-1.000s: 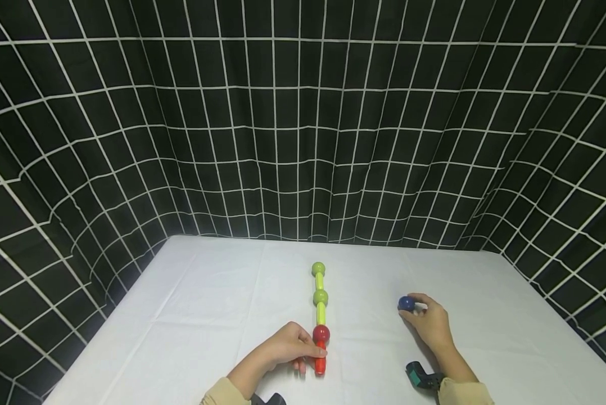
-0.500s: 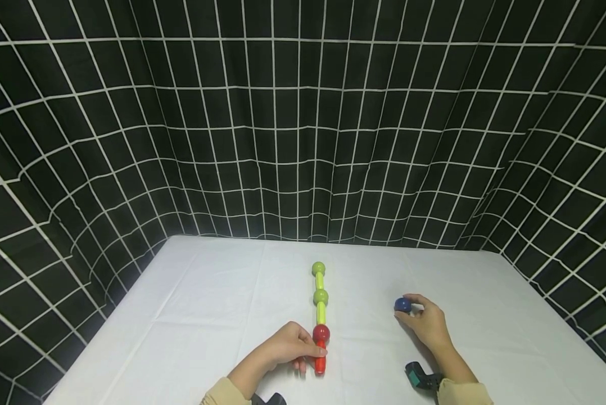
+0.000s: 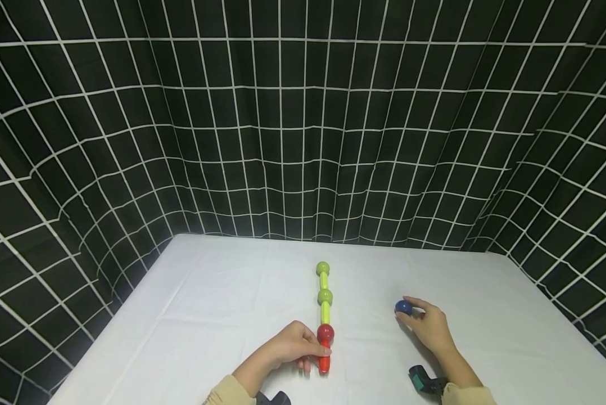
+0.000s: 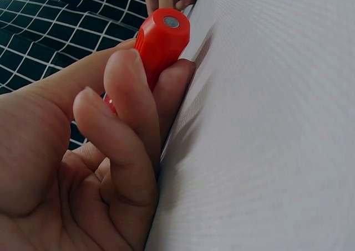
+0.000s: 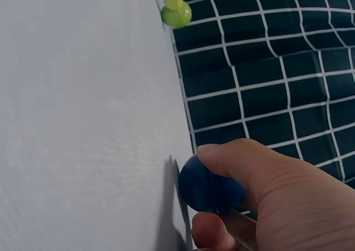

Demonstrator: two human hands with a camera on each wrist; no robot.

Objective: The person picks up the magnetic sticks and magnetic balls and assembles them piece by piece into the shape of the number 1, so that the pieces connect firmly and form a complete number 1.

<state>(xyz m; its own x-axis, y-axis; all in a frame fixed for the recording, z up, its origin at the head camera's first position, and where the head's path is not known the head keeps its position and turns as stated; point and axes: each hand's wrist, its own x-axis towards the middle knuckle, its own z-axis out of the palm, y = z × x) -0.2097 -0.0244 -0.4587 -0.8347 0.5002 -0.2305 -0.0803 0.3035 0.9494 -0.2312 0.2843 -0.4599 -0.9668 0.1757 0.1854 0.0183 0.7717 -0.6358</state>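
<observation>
A line of magnetic pieces runs away from me down the middle of the white table: a red rod (image 3: 324, 364), a red ball (image 3: 325, 332), then yellow-green rods (image 3: 325, 313) alternating with two green balls (image 3: 325, 296). My left hand (image 3: 295, 344) pinches the red rod between thumb and fingers, just below the red ball. In the left wrist view, the rod's near end shows a round metal disc (image 4: 171, 22). Off to the right, my right hand (image 3: 431, 329) pinches a blue ball (image 3: 403, 306) between thumb and fingers. The right wrist view shows this ball (image 5: 204, 185) close to the tablecloth.
A white cloth (image 3: 222, 292) with faint creases covers the table. Dark curtains (image 3: 303, 140) with a white grid stand behind it and along both sides. A black wrist device (image 3: 424, 381) sits at the right wrist; another (image 3: 274, 399) shows at the left.
My right hand has brought the blue ball slightly left, towards the line. The left hand keeps its grip on the red rod. The head view has turned slightly.
</observation>
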